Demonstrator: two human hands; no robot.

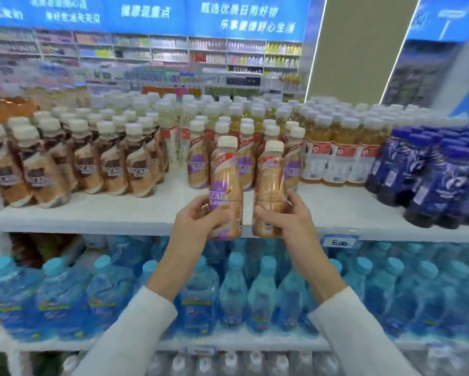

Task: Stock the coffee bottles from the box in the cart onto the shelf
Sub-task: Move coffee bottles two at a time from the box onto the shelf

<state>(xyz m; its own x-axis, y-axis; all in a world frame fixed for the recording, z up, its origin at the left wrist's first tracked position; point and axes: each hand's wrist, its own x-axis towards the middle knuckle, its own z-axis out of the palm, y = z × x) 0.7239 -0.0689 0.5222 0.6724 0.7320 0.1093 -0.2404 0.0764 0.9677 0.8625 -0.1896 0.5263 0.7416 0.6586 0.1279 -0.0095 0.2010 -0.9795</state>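
I hold two beige coffee bottles with cream caps upright in front of the white top shelf (119,213). My left hand (195,219) grips the lower body of the left coffee bottle (226,180), whose purple label faces me. My right hand (287,214) grips the right coffee bottle (270,183). Both bottle bases hang just in front of the shelf's front edge. Behind them stand several matching purple-label coffee bottles (245,161) in rows on the shelf. The cart and the box are out of view.
Brown-label coffee bottles (86,164) fill the shelf's left side. Yellow tea bottles (339,150) and dark blue bottles (431,172) stand at the right. Bare shelf surface lies in front of the purple rows. Blue water bottles (233,289) fill the shelf below.
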